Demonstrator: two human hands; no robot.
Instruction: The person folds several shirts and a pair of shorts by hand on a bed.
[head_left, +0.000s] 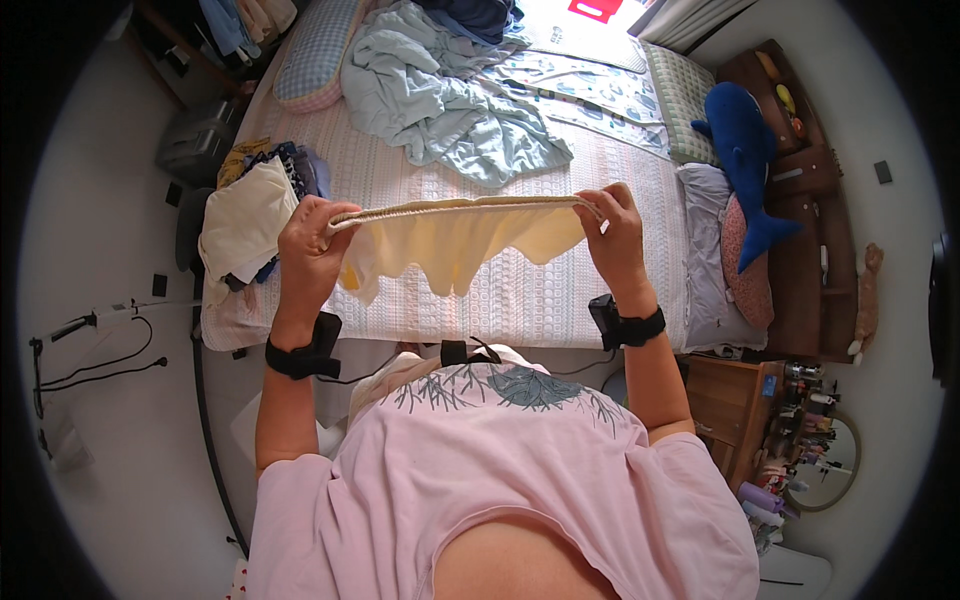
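A pale yellow garment with a gathered, elastic-looking waistband is stretched level between my hands, over the near part of the bed. My left hand is closed on one end of the band, thumb on top. The other end is pinched in my right hand. From the band the thin cloth hangs in wavy folds, and light comes through it. Its lower part is foreshortened, so whether it is shorts or trousers cannot be made out. Beside my left hand lies a pile of folded clothes, a cream piece on top.
The bed has a striped, textured cover. Farther back lie a crumpled pale blue quilt and a checked bolster. A blue whale plush rests along the right side by a brown wooden headboard. A grey suitcase stands left.
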